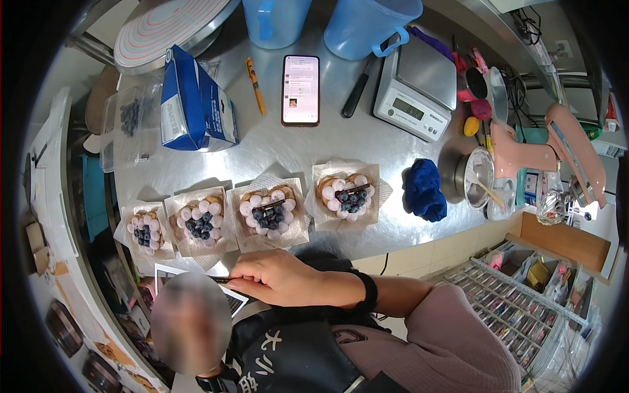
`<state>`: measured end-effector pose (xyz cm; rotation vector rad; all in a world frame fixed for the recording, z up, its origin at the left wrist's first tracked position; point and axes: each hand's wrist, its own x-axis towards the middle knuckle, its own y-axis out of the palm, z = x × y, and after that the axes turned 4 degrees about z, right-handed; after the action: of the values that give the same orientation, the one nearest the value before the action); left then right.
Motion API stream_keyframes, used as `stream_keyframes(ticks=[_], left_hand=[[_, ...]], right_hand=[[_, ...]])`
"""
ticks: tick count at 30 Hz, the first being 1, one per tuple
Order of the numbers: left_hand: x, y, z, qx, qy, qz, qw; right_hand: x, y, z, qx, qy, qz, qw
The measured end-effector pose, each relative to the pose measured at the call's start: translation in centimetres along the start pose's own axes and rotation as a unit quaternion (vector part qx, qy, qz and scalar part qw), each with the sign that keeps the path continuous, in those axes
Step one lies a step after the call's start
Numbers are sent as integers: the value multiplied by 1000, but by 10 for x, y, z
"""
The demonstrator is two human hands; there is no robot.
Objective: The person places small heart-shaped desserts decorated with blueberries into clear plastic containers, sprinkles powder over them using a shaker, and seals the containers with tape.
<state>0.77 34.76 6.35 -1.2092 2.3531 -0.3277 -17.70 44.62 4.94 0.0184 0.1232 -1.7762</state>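
My right hand [274, 278] has its fingers pinched together over a white-edged card [171, 269] with dark strips on it; what lies between the fingertips is too small to make out. A blurred patch covers my left hand, at the card's lower left, so its fingers are hidden. Just beyond the hands, a row of small tarts stands on square papers. The leftmost tart [145, 233] and the tart beside it [202, 221] bear pale piped dots and blueberries. Dark bars also lie across the third tart [267, 209] and the rightmost tart [345, 195].
A blue cloth [426, 190] lies right of the tarts, near a metal bowl [473, 177] and a pink stand mixer [524, 154]. Farther back are a scale [419, 85], black-handled knife [357, 95], phone [301, 92], orange pen [254, 85], blue carton [190, 108] and blue jugs [360, 29].
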Motion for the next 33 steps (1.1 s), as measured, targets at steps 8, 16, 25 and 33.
stream_keyframes(ticks=[8, 16, 25, 33], left_hand=[[5, -11, 0, -415, -199, 52, 886], [7, -13, 1, -429, -204, 52, 879], [10, -7, -5, -428, -206, 50, 879], [12, -6, -4, -417, -220, 50, 881]], right_hand=[[5, -3, -8, -3, 14, -81, 997], [7, -1, -21, -21, 15, -72, 997], [9, -5, -22, -32, 23, -59, 997], [10, -4, -22, -38, 16, -76, 996]])
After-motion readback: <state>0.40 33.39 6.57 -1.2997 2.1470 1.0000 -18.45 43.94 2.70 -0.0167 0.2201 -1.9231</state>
